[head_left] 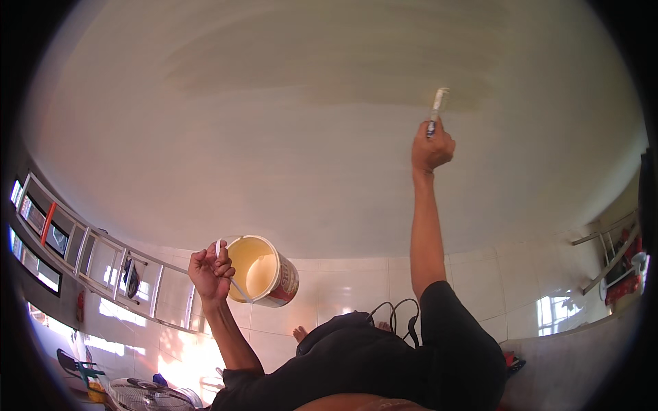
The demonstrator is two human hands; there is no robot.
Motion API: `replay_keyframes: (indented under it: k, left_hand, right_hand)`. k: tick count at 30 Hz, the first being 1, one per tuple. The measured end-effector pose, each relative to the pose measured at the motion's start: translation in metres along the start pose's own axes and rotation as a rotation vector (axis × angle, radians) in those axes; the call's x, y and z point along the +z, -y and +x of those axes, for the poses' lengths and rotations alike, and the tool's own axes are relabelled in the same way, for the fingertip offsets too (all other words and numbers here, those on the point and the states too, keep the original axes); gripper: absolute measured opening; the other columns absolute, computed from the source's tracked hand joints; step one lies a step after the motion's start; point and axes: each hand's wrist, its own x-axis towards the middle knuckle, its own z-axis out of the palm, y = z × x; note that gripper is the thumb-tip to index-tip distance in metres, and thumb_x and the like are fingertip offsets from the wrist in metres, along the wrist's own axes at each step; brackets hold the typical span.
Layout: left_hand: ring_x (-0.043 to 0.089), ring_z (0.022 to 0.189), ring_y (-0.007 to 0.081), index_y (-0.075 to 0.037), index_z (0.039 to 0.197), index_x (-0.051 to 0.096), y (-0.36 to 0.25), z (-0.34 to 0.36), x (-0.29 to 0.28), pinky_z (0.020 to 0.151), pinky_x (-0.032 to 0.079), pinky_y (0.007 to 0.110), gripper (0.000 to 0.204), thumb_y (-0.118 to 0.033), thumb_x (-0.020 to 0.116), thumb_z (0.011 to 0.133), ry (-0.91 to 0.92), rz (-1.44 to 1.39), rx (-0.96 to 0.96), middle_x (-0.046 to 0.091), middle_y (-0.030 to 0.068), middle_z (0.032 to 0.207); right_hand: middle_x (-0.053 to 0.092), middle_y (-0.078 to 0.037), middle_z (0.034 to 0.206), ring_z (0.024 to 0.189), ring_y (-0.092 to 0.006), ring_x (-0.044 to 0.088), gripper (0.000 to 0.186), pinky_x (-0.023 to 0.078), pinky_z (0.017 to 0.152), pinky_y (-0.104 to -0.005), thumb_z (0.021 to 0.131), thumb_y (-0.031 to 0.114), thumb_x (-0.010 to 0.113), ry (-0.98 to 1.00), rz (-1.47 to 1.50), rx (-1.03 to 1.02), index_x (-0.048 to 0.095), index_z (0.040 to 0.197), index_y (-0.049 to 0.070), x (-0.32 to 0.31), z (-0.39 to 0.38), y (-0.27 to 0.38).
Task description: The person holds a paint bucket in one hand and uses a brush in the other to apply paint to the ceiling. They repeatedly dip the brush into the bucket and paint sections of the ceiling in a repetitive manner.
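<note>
In the head view I look up at the ceiling (308, 157), which is pale and smooth and fills most of the picture. My right hand (430, 148) is raised high on a straight arm. Its fingers are closed tight around the handle of a paintbrush (436, 108), and the bristles of the brush touch the ceiling. Around the brush tip, and going far to the left of it, there is a wide darker band (329, 75) on the ceiling, more yellow-grey than the pale surface below it.

My left hand (212, 272) is lower and nearer to me, at the left of the middle. Its fingers are curled together into a fist around the thin white handle (221, 248) of a paint bucket (264, 270). The bucket hangs just beside this hand, on its right, tilted so that I see inside: the inner wall is coated with cream paint. Its outside has a red and white label.

Behind the bucket the wall is covered with white tiles (473, 274). A row of windows with metal frames (89, 257) runs along the left side. A black cable (397, 312) makes loops over my dark shirt (384, 363) near the bottom edge.
</note>
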Motion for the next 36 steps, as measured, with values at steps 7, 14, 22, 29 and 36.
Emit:
replay_keyframes:
  k: [7,14,22,29,36]
  left_hand:
    - [0.025,0.049,0.0045,0.002,0.112,0.061,-0.003,0.006,-0.004,0.046,0.023,0.02,0.048,-0.035,0.04,0.093,0.079,-0.044,-0.136,0.037,-0.0033,0.067]
    - [0.024,0.05,0.0046,0.004,0.113,0.061,-0.013,0.014,-0.006,0.046,0.022,0.02,0.048,-0.034,0.039,0.093,0.139,0.019,-0.233,0.037,-0.002,0.066]
    - [0.025,0.05,0.0049,0.004,0.112,0.061,-0.027,0.02,-0.007,0.047,0.022,0.021,0.047,-0.033,0.038,0.094,0.151,0.072,-0.235,0.037,-0.0024,0.066]
    - [0.028,0.05,0.0042,0.0,0.11,0.061,-0.036,0.016,-0.02,0.047,0.025,0.021,0.047,-0.038,0.044,0.089,0.145,0.098,-0.279,0.04,-0.0039,0.066]
    - [0.028,0.05,0.0046,0.003,0.112,0.061,-0.04,0.028,-0.057,0.047,0.025,0.021,0.048,-0.036,0.044,0.09,0.182,0.051,-0.318,0.04,-0.0026,0.066]
  right_hand:
    - [0.064,-0.007,0.065,0.062,-0.0227,0.061,0.025,0.043,0.064,-0.0376,0.078,0.01,0.074,0.074,0.454,-0.033,0.074,0.101,0.001,-0.026,-0.06,0.179]
    - [0.07,-0.008,0.072,0.061,-0.0207,0.062,0.017,0.045,0.061,-0.0343,0.081,0.014,0.077,0.536,1.089,0.266,0.077,0.096,0.005,-0.038,-0.066,0.261]
    - [0.074,-0.003,0.081,0.073,-0.0074,0.064,0.02,0.051,0.068,-0.0245,0.084,0.012,0.081,0.419,0.992,0.49,0.077,0.096,-0.002,-0.002,-0.008,0.097]
    - [0.074,-0.009,0.077,0.068,-0.0181,0.069,0.018,0.053,0.066,-0.0309,0.085,0.015,0.077,-0.024,0.413,0.471,0.077,0.096,0.001,-0.056,0.03,0.011]
    - [0.06,-0.009,0.064,0.06,-0.0274,0.058,0.023,0.044,0.061,-0.0426,0.079,0.012,0.073,-0.007,0.188,-0.013,0.074,0.101,0.006,-0.024,-0.064,0.187]
